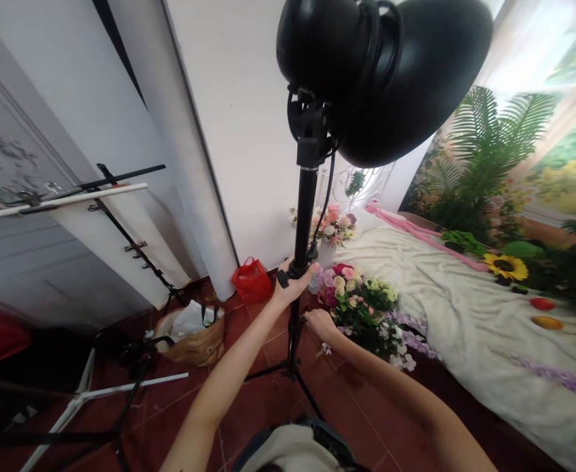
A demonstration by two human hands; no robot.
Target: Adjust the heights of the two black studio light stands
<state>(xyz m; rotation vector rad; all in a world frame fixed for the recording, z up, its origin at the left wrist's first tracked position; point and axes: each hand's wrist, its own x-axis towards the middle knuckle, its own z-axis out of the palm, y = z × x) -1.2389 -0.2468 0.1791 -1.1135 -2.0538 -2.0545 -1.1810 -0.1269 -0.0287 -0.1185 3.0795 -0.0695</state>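
A black light stand (307,203) rises upright in front of me, with a large black studio lamp (410,78) mounted on its top. Around the pole, just at its collar, my left hand (293,280) is wrapped. Lower down, my right hand (320,324) is closed at a small knob on the right side of the stand; the fingertips partly hide the knob. A black cable (326,203) runs down along the pole from the lamp. The stand's legs (310,398) are spread on the red tiled floor.
Artificial flowers (351,288) crowd the floor right of the stand, beside a cream blanket (445,288) bearing a sunflower (506,266). Leftward are a red bag (252,280), a woven basket (194,344), white stand legs (135,383) and a clamped backdrop bar (61,200).
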